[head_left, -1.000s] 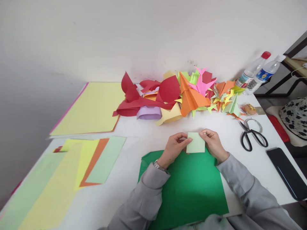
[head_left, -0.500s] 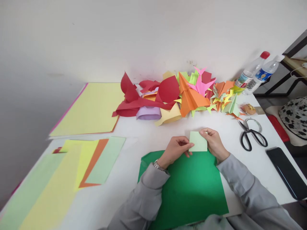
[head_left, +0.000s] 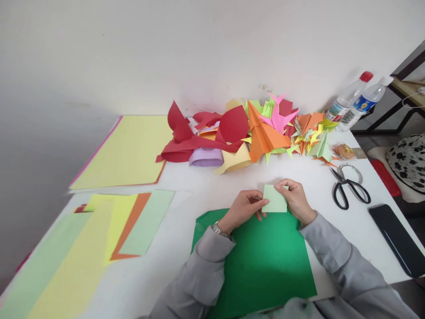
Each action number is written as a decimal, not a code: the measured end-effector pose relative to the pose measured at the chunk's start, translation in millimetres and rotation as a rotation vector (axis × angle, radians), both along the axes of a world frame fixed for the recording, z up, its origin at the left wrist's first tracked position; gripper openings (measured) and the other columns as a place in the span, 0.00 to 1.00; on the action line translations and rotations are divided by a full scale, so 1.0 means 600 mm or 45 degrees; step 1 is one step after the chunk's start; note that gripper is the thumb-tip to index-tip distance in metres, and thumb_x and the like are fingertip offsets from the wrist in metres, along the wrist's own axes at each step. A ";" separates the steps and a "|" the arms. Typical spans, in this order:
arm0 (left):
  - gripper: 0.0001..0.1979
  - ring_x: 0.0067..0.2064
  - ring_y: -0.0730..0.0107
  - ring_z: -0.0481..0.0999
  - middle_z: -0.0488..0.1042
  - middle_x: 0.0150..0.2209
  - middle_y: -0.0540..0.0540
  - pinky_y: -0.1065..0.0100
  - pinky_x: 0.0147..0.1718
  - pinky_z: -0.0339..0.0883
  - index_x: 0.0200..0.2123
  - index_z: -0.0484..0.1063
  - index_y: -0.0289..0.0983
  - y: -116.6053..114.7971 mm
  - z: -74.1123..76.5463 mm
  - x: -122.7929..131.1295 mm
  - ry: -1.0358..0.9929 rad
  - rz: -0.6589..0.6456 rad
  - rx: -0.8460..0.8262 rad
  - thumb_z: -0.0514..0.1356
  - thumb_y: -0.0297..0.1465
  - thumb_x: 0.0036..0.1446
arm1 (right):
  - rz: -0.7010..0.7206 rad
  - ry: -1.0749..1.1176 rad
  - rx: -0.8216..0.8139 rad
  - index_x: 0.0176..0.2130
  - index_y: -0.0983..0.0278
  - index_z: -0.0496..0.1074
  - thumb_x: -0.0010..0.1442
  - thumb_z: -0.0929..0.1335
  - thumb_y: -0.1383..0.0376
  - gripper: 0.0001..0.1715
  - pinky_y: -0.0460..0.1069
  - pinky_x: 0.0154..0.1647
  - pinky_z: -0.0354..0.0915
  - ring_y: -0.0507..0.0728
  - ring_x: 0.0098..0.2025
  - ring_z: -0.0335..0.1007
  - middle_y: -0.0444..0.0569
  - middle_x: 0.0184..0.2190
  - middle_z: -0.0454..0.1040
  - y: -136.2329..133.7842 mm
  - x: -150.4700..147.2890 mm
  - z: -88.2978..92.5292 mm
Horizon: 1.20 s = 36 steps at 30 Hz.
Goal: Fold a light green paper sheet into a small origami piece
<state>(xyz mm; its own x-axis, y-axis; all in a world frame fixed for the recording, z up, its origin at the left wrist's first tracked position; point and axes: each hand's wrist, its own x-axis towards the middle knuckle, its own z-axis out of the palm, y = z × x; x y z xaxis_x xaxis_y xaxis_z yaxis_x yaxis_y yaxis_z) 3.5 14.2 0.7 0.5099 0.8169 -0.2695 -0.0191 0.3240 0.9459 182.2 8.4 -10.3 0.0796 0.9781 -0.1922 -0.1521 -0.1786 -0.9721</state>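
A small pale green piece of paper (head_left: 274,200) is held up between both hands, over the far edge of a large green sheet (head_left: 265,261). My left hand (head_left: 245,205) pinches its left edge between thumb and fingers. At the upper right corner, my right hand (head_left: 295,198) grips the same paper, thumb in front and the other fingers partly behind it. The fingertips behind the paper are hidden.
Folded and cut paper shapes, among them an orange paper plane (head_left: 264,135), pile along the wall. Scissors (head_left: 348,188), a phone (head_left: 396,239) and two bottles (head_left: 345,102) stand or lie at right. Paper strips (head_left: 146,226) and yellow sheets (head_left: 122,150) lie at left.
The pale green paper has dropped very slightly toward me, with both hands still on it. My right thumb sits a little further left on it. Little else differs.
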 end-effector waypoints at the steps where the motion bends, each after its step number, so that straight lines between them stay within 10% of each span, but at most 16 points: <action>1: 0.17 0.20 0.70 0.74 0.66 0.17 0.52 0.74 0.15 0.66 0.23 0.68 0.33 0.000 0.000 0.000 0.003 -0.007 0.002 0.66 0.42 0.46 | 0.002 0.000 0.001 0.25 0.63 0.74 0.46 0.75 0.57 0.13 0.45 0.21 0.59 0.50 0.20 0.62 0.41 0.19 0.72 -0.001 0.000 0.000; 10: 0.17 0.12 0.84 0.54 0.61 0.15 0.56 0.77 0.10 0.45 0.26 0.70 0.34 -0.006 0.006 0.002 0.116 0.097 0.162 0.62 0.44 0.51 | 0.260 -0.186 0.118 0.23 0.63 0.74 0.47 0.75 0.57 0.12 0.48 0.27 0.61 0.52 0.24 0.65 0.43 0.21 0.73 -0.002 0.006 0.008; 21: 0.17 0.23 0.78 0.59 0.62 0.20 0.53 0.74 0.21 0.53 0.20 0.68 0.33 -0.002 0.002 0.006 0.056 0.194 0.319 0.62 0.41 0.50 | 0.404 -0.207 0.113 0.24 0.63 0.74 0.49 0.73 0.54 0.15 0.48 0.29 0.61 0.52 0.24 0.64 0.43 0.21 0.72 -0.004 -0.001 0.020; 36: 0.13 0.15 0.82 0.53 0.58 0.12 0.57 0.75 0.14 0.46 0.28 0.76 0.34 -0.006 0.002 0.007 0.040 0.369 0.098 0.68 0.38 0.44 | 0.377 -0.288 0.211 0.29 0.61 0.76 0.52 0.71 0.55 0.12 0.51 0.39 0.65 0.56 0.32 0.70 0.46 0.27 0.76 -0.005 -0.005 0.020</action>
